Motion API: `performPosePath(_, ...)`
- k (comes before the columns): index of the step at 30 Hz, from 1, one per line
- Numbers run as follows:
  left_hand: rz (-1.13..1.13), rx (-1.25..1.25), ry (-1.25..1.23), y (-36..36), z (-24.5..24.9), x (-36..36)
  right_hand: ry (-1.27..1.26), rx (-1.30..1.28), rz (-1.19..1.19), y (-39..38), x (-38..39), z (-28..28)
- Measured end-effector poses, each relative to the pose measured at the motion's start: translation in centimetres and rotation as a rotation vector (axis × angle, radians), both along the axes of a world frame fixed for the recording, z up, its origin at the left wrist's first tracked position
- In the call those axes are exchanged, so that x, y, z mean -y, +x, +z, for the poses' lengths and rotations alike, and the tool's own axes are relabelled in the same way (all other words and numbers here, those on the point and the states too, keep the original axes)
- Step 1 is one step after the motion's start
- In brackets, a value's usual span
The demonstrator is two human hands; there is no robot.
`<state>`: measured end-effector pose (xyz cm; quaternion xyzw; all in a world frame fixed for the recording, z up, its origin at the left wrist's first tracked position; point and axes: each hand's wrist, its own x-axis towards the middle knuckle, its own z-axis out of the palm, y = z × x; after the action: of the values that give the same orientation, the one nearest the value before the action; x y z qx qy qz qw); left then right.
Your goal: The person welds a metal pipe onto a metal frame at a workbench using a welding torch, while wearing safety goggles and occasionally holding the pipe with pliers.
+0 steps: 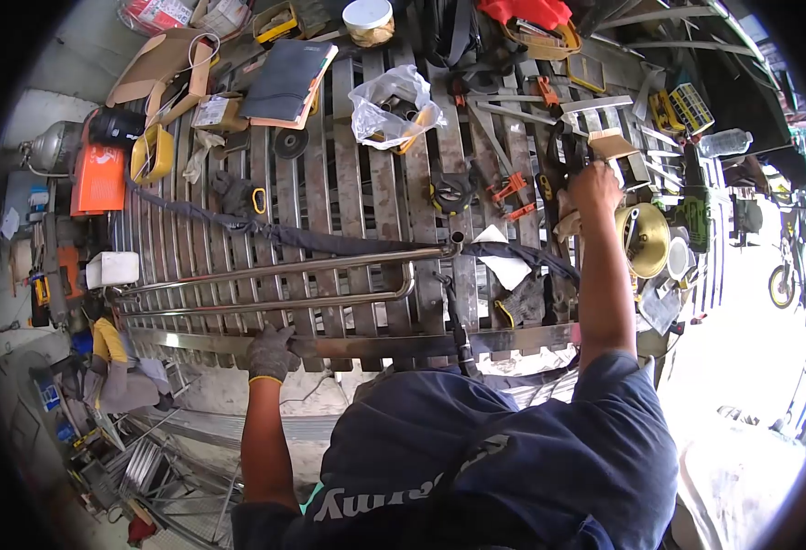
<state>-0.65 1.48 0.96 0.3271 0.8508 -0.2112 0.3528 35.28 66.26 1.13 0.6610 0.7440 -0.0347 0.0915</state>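
My left hand (273, 355), in a grey glove with a yellow cuff, rests on the long flat metal bar (375, 346) along the bench's near edge. Its fingers lie over the bar, apart. Bare and reaching far to the right, my right hand (595, 188) has its fingers curled closed; what they hold is hidden. Beside it are a small tan block (611, 144) and a brass-coloured bowl-shaped object (645, 240). Two shiny metal tubes, a straight one (329, 264) and a bent one (329, 303), lie across the slats beyond my left hand.
The slatted metal bench (348, 174) carries a plastic bag (394, 105), a dark notebook (290, 82), orange clamps (510, 187), a tape measure (451, 193) and a dark cloth strip (320, 242). A plastic bottle (725, 143) lies at the far right. Metal pieces (146, 467) stand lower left.
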Motion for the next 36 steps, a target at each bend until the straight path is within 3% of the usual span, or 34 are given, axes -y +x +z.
performPosePath(3,-0.017,-0.025,0.084,-0.2,-1.0,1.2,-0.162,-0.064,0.033,1.4,-1.1,-0.3)
performPosePath(8,0.092,0.007,0.251,1.0,-0.1,2.1,0.125,-0.227,0.035,1.3,-1.1,0.2)
performPosePath(11,-0.024,-0.064,0.349,1.7,-1.5,4.0,0.340,-0.374,0.174,-0.1,1.8,5.7)
performPosePath(14,0.126,-0.286,0.552,6.4,0.5,2.3,0.480,-0.607,0.336,-2.5,5.1,12.0)
performPosePath(16,0.180,-0.270,0.920,8.6,2.2,0.7,0.472,-0.680,0.460,-4.0,8.5,16.1)
performPosePath(17,0.058,-0.313,1.019,9.2,3.2,0.1,0.465,-0.718,0.529,-4.9,10.5,18.0)
performPosePath(19,0.033,-0.339,1.220,11.3,8.1,-2.0,0.448,-0.773,0.605,-6.6,15.7,21.5)
performPosePath(20,0.129,-0.319,1.332,13.0,11.7,-3.3,0.440,-0.800,0.645,-7.1,18.0,22.5)
performPosePath(22,0.283,-0.180,1.661,14.6,13.9,-4.5,0.457,-0.921,0.752,-8.2,23.1,23.7)
performPosePath(23,0.330,-0.119,1.823,15.3,14.9,-5.1,0.419,-0.955,0.785,-8.7,26.4,24.6)
performPosePath(25,0.526,0.238,2.084,16.6,17.4,-5.4,0.348,-1.009,0.864,-9.4,32.9,25.6)
performPosePath(27,0.653,0.379,2.164,17.2,20.9,-4.0,0.216,-1.113,0.955,-9.7,40.5,26.5)
performPosePath(28,0.693,0.338,2.155,16.6,20.9,-2.5,0.184,-1.177,1.050,-9.8,43.6,26.0)
performPosePath(29,0.734,0.298,2.145,16.1,20.9,-1.1,-0.013,-1.127,1.062,-9.4,46.9,26.4)
performPosePath(30,0.769,0.112,2.307,15.8,21.2,0.5,-0.112,-1.092,1.035,-9.3,50.0,26.5)
performPosePath(32,0.721,0.314,2.291,16.7,21.2,8.6,-0.476,-0.999,1.124,-8.7,55.0,27.8)
performPosePath(35,0.257,-0.327,1.997,16.8,21.0,15.5,-0.871,-0.758,1.074,-9.1,59.2,29.7)
performPosePath(36,0.360,-0.217,2.048,18.0,21.7,16.5,-0.423,-0.940,1.083,-9.9,59.9,27.0)
